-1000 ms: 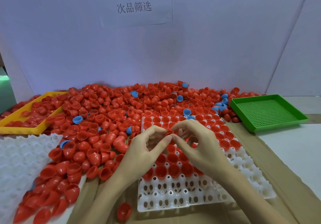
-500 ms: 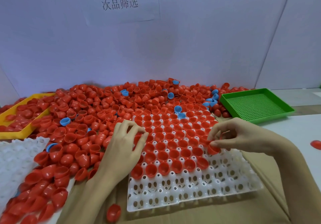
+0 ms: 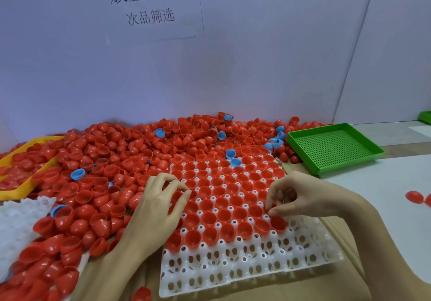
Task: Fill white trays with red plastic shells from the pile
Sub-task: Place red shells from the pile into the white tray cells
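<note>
The right hand (image 3: 300, 198), fingers curled, is pinching a shell (image 3: 278, 223) into a right-edge pocket of the tray (image 3: 245, 270). The left hand (image 3: 158, 207), loosely curled, is resting on the tray's left edge, probably steadying it; whether it is holding anything is unclear. The pile (image 3: 121, 160) is lying alongside for reach.

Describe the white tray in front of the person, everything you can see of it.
The white tray is a moulded, thin-looking plastic grid of round cups with small holes between them. It lies flat on brown cardboard, slightly skewed. Its far rows hold red shells, open side up; the two nearest rows stand empty. Two blue shells sit at its far edge, where the pile meets it. The left hand is over its left edge; the right hand is at a shell near the right edge.
</note>
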Demonstrator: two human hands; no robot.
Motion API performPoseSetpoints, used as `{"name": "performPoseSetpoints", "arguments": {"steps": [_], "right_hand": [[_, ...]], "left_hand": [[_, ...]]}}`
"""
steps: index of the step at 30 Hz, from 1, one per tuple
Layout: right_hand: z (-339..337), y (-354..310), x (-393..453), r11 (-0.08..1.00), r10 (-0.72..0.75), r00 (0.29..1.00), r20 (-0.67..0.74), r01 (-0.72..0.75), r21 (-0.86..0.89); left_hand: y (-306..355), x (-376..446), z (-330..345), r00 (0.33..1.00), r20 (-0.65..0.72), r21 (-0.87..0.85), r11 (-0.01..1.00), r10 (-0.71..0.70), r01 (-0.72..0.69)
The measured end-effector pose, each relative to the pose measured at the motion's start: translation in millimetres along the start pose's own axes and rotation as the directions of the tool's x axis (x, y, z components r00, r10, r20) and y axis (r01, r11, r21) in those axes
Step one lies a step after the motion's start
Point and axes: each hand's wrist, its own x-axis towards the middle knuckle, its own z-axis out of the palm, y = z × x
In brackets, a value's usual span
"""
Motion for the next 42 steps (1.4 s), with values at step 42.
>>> {"name": "performPoseSetpoints", "arguments": {"steps": [42], "right_hand": [[56.5,-68.2,81.0,0.952,-0.294,0.851,-0.436,0.220,-0.212]], "left_hand": [[3.8,4.6,-15.3,0.997,-0.070,-0.164,0.986,0.017,-0.029]]}}
